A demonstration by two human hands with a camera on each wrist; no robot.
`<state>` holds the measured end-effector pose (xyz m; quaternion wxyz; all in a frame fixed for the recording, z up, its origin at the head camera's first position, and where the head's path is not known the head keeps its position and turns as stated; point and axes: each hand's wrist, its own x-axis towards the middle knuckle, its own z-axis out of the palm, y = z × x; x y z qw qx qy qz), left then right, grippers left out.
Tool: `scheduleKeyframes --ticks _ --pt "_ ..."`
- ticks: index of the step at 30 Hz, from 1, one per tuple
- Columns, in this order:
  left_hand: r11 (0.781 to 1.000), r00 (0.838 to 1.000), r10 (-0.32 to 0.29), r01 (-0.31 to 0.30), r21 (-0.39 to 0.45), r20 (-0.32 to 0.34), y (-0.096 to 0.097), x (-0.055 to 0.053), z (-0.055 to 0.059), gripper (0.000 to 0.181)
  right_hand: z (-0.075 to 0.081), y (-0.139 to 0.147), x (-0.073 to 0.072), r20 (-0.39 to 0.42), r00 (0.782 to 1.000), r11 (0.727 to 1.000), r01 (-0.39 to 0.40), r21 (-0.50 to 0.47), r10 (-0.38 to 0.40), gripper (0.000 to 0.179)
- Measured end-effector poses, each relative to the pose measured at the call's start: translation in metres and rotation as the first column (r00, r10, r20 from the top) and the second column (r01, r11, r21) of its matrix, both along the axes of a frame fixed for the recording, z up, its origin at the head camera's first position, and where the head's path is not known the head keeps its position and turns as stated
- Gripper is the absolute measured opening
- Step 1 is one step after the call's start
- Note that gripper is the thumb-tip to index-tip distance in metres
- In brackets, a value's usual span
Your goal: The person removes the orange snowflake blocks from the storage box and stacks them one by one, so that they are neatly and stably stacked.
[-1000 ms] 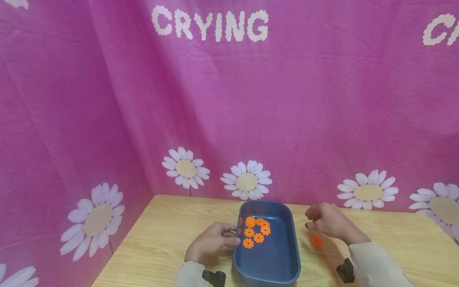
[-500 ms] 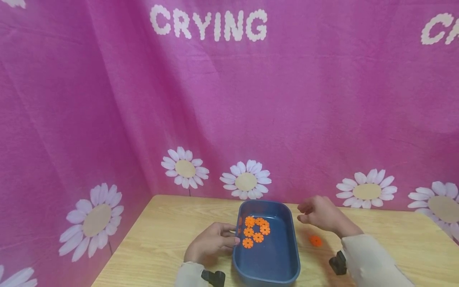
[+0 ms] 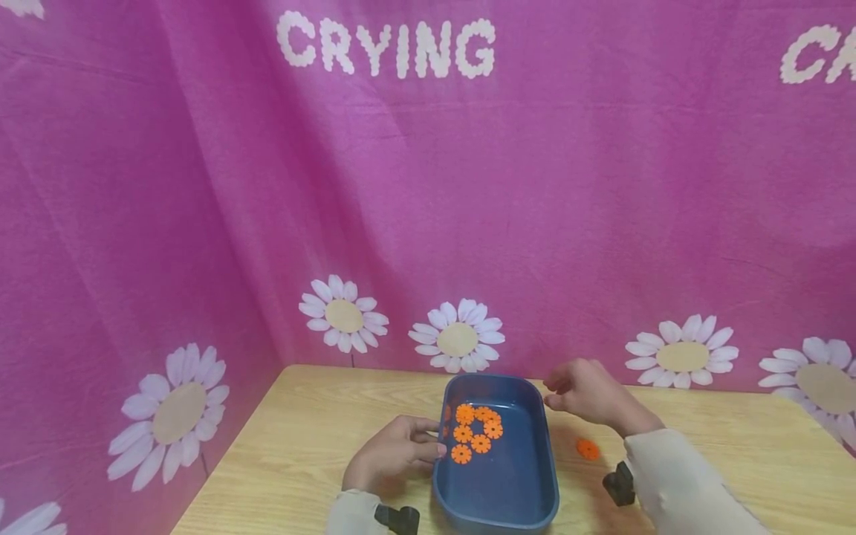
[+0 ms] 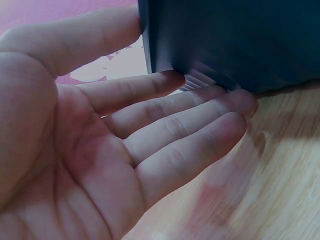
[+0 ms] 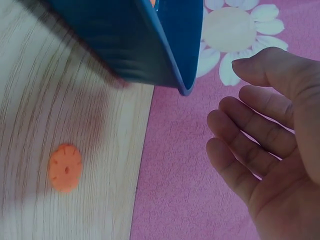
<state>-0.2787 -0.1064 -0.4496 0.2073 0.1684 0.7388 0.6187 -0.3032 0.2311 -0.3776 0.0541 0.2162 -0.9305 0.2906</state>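
A dark blue rectangular tray (image 3: 515, 475) stands on the table with several orange flower-shaped discs (image 3: 461, 433) lying toward its left side. My left hand (image 3: 394, 449) holds the tray's left wall, thumb over the rim; in the left wrist view the long fingers (image 4: 180, 125) lie fairly straight against its outside. Just off the far right corner of the tray hovers my right hand (image 3: 591, 394). Its fingers (image 5: 240, 172) are loosely bent with nothing between them. One loose orange disc (image 3: 588, 449) rests on the table right of the tray, below that hand.
The wooden table (image 3: 314, 416) ends at the back against a pink cloth (image 3: 568, 186) printed with daisies and white letters. Small black devices (image 3: 397, 518) are worn on both wrists, over light sleeves (image 3: 689, 483).
My right hand has moved left and slightly away from me, closer to the tray's rim. The left hand, tray and discs stay in place.
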Motion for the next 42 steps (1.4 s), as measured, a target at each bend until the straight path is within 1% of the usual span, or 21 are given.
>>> scheduleKeyframes --ticks 3,9,17,21,25,33,37,42 --pt "1.000 1.000 -0.001 0.001 -0.006 -0.001 0.000 0.000 0.001 0.046 0.001 -0.005 -0.001 0.007 1.000 1.000 -0.006 -0.005 0.006 0.022" --pt "1.000 1.000 -0.001 0.001 -0.014 -0.001 -0.001 0.000 0.000 0.046 0.001 -0.016 -0.003 0.007 0.999 0.999 -0.039 -0.021 0.039 0.020" --pt "1.000 1.000 0.008 -0.008 -0.014 -0.005 -0.001 -0.002 -0.003 0.045 0.001 -0.035 -0.005 0.052 0.998 0.999 -0.020 -0.048 0.022 0.028" --pt "1.000 1.000 0.004 -0.004 -0.007 0.000 -0.001 -0.003 -0.004 0.045 -0.002 -0.042 -0.007 0.047 0.999 0.999 -0.016 -0.036 0.018 0.030" --pt "1.000 1.000 0.008 -0.008 -0.008 0.003 -0.001 -0.003 -0.003 0.045 -0.004 -0.046 -0.009 0.028 0.999 0.999 -0.037 -0.024 0.037 0.030" --pt "1.000 1.000 0.018 -0.018 -0.004 0.004 -0.001 -0.002 -0.002 0.044 -0.011 -0.053 -0.011 0.045 0.996 0.996 -0.073 -0.044 0.075 0.029" --pt "1.000 1.000 0.013 -0.013 0.001 0.000 -0.001 -0.002 -0.001 0.045 -0.012 -0.059 -0.010 0.069 0.996 0.997 -0.058 -0.053 0.062 0.029" --pt "1.000 1.000 0.011 -0.011 -0.001 0.004 -0.001 -0.001 0.000 0.046 -0.014 -0.067 -0.010 0.083 0.994 0.996 -0.064 -0.060 0.069 0.030"
